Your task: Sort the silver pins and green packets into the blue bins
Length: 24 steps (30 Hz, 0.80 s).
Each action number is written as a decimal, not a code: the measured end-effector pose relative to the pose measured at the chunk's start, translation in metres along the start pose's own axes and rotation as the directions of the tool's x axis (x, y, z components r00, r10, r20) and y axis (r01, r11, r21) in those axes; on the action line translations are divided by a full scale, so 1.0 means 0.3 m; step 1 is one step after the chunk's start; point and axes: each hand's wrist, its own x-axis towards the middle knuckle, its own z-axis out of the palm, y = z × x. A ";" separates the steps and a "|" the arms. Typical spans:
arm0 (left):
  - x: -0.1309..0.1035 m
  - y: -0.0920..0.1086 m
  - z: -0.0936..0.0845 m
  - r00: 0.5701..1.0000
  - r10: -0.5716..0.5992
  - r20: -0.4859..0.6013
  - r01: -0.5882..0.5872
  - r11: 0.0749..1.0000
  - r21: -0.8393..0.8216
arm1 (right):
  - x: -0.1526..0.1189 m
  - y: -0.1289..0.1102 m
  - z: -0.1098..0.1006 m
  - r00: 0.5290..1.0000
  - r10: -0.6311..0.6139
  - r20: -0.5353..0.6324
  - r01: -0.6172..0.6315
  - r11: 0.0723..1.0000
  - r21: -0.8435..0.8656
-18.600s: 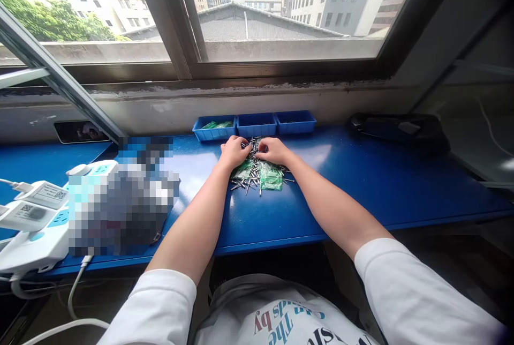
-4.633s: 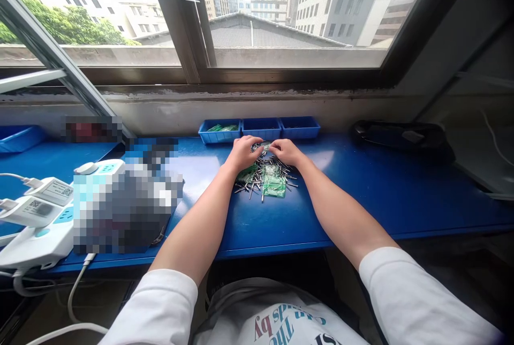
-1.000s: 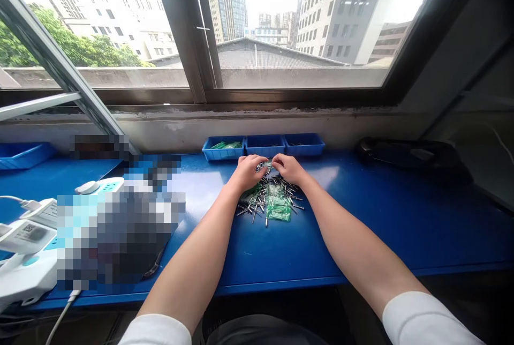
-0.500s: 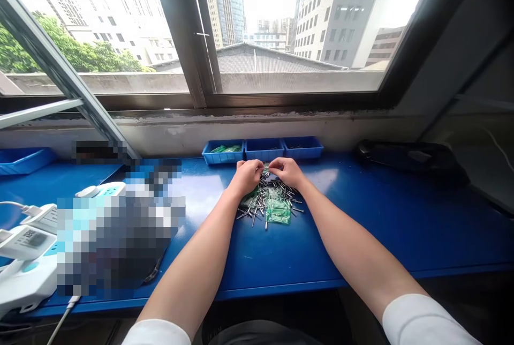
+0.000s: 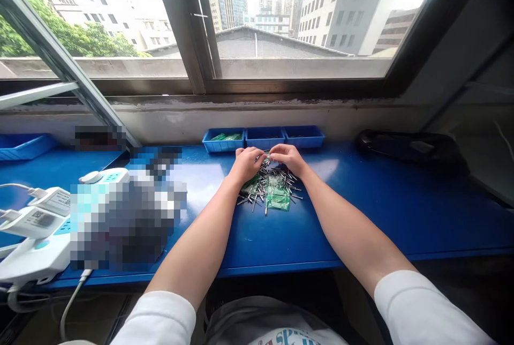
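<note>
Both my hands are together over a heap of short metal pins (image 5: 257,193). The fingers of my left hand (image 5: 247,166) are pinched on a small clear-green plastic bag (image 5: 266,159). From the other side, the thumb and fingertips of my right hand (image 5: 290,159) are closed on the same bag; its contents are too small to make out. A green plastic bag (image 5: 278,200) lies flat on the near side of the heap. More green plastic shows beside my left wrist, partly covered by pins.
Three blue bins stand behind my hands: the left bin (image 5: 224,145) holds green bags, the middle bin (image 5: 265,143) and right bin (image 5: 304,142) small dark pieces. A white power strip (image 5: 44,254) with plugs is at left, a black case (image 5: 409,153) at right on the blue table (image 5: 289,243).
The view has tilted down slightly, so the scene sits higher in the picture. My right fingertips have shifted slightly at the bag; the heap and the flat green bag look the same.
</note>
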 end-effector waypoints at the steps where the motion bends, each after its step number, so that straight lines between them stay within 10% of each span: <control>1: 0.000 -0.002 -0.001 0.999 -0.034 -0.024 0.034 0.999 0.013 | 0.002 0.002 -0.003 0.999 -0.023 -0.038 0.021 0.999 -0.049; 7: 0.008 -0.057 0.011 0.942 -0.321 -0.095 0.327 0.944 0.047 | 0.020 0.016 -0.024 0.942 -0.258 -0.213 0.064 0.763 -0.643; 14: 0.010 -0.075 0.029 0.921 -0.389 -0.003 0.388 0.918 0.081 | 0.027 0.021 -0.026 0.975 -0.094 -0.200 -0.131 0.484 -0.865; 24: 0.007 -0.080 0.037 0.937 -0.348 0.033 0.346 0.936 0.068 | 0.042 0.070 -0.023 0.974 -0.128 -0.189 -0.078 0.594 -0.801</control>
